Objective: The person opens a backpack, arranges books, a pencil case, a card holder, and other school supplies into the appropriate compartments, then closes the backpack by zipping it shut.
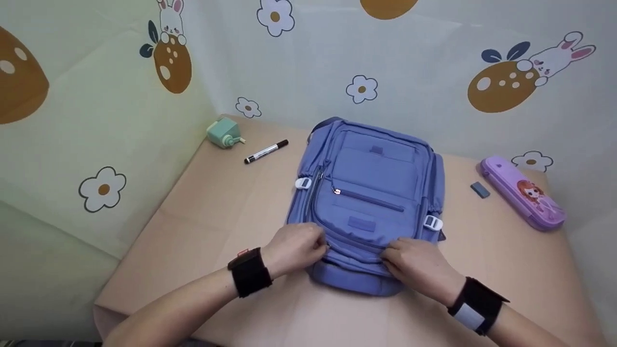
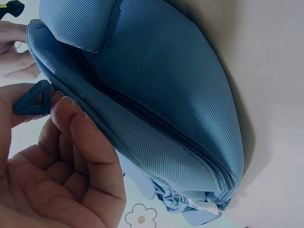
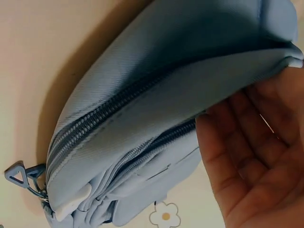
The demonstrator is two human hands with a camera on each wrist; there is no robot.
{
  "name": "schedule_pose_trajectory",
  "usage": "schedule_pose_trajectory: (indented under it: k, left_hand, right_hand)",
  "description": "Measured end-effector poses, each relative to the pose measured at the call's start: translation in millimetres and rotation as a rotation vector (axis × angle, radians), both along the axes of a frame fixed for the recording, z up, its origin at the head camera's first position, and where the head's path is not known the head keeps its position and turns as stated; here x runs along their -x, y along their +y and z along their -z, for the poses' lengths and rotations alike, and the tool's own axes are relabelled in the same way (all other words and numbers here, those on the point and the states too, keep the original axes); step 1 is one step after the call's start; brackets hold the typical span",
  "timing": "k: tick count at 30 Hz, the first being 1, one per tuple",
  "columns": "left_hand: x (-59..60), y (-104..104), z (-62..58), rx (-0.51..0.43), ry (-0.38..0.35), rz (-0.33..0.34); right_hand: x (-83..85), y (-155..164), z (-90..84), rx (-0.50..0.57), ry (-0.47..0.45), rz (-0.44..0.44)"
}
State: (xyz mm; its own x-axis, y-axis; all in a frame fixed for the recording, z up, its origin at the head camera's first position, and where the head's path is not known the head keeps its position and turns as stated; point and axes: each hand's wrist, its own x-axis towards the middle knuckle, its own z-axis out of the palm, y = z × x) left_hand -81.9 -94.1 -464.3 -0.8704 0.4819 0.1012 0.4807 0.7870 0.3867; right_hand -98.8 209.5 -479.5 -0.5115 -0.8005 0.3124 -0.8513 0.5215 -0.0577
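A blue-purple backpack (image 1: 376,166) lies flat on the table, front side up, its lower end toward me. My left hand (image 1: 300,245) pinches the fabric edge at its lower left, thumb against curled fingers. Beside that thumb hangs a triangular zipper pull (image 2: 31,111). At the lower right, the right hand (image 1: 422,264) grips the same front layer, fingers (image 3: 242,128) curled at the fabric's edge. A closed zipper (image 2: 166,130) runs along the bottom, below the held layer. Another triangular zipper pull (image 3: 10,172) dangles at the bag's side.
Left of the backpack lie a black-and-white marker (image 1: 266,152) and a mint-green crank pencil sharpener (image 1: 224,132). To the right are a small dark eraser (image 1: 480,189) and a purple pencil case (image 1: 523,193). A patterned curtain (image 1: 409,58) surrounds the table's back and sides.
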Motion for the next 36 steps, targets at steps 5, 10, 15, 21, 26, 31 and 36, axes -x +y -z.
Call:
schedule_pose_trajectory:
  k: [5, 10, 15, 21, 26, 31, 36]
  left_hand:
    - [-0.9, 1, -4.4, 0.001, 0.018, 0.002]
    - [0.5, 14, -11.4, -0.001, 0.028, 0.025]
    - [2.8, 39, -17.0, 0.028, 0.063, 0.066]
    - [0.6, 58, -15.7, 0.043, 0.122, 0.095]
    - [-4.4, 57, -8.8, 0.009, 0.096, 0.09]
    - [0.2, 55, -8.6, -0.05, 0.085, 0.108]
    - [6.9, 58, -9.1, -0.085, 0.095, 0.133]
  right_hand:
    - [0.0, -1, 0.1, 0.033, 0.067, 0.036]
    - [0.8, 4, -4.8, 0.07, 0.096, 0.058]
    - [1.2, 6, -6.8, 0.084, 0.113, 0.079]
    - [1.9, -4, -1.4, 0.094, 0.085, 0.099]
    - [-4.8, -4, 5.2, 0.107, 0.005, 0.097]
    - [-1.5, 20, 2.3, 0.143, -0.031, 0.101]
    - [6.6, 49, 5.1, 0.145, -0.002, 0.101]
